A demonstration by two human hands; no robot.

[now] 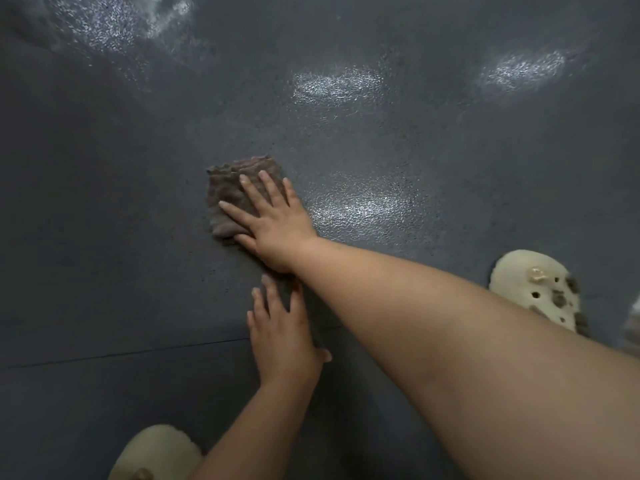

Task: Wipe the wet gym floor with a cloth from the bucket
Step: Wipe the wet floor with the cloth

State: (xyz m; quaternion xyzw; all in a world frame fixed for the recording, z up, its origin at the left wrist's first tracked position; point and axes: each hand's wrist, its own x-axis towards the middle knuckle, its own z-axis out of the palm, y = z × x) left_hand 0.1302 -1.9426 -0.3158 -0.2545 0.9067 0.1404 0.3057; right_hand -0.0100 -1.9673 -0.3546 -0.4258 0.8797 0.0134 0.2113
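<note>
Here the crumpled brownish-grey terry cloth (239, 195) lies flat on the dark grey speckled rubber gym floor (104, 237), under the fingers of the right hand (273, 226), which presses it with fingers straight and spread. Left hand (282, 334) rests flat on the floor just behind the right, fingers loose, holding nothing. Wet sheen just beyond and to the right of the pressing hand. Cloth looks soft, limp, likely damp and light; best driven by palm pressure, or pinched at a bunched edge.
</note>
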